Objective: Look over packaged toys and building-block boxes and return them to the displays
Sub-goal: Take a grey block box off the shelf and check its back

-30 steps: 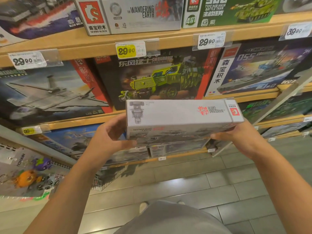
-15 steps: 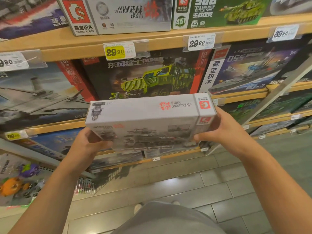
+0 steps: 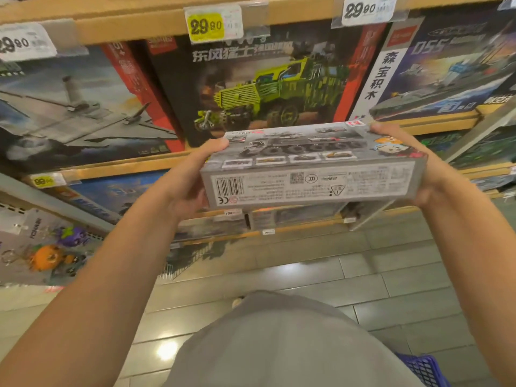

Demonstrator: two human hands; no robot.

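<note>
You hold grey block box (image 3: pixel 312 166) at both ends — left hand (image 3: pixel 192 177) and right hand (image 3: pixel 418 163) each clamped round short side, barcode edge toward you. Box in air before truck-box shelf (image 3: pixel 134 166) — inspection underway, return to display still left.

One head view, worn above my own arms.
It looks forward and down, close to the grey building-block box (image 3: pixel 312 166) at chest height, the wooden shelves (image 3: pixel 173 23) just beyond, tiled floor (image 3: pixel 377 280) below; wide-angle bending shows at the edges.
</note>
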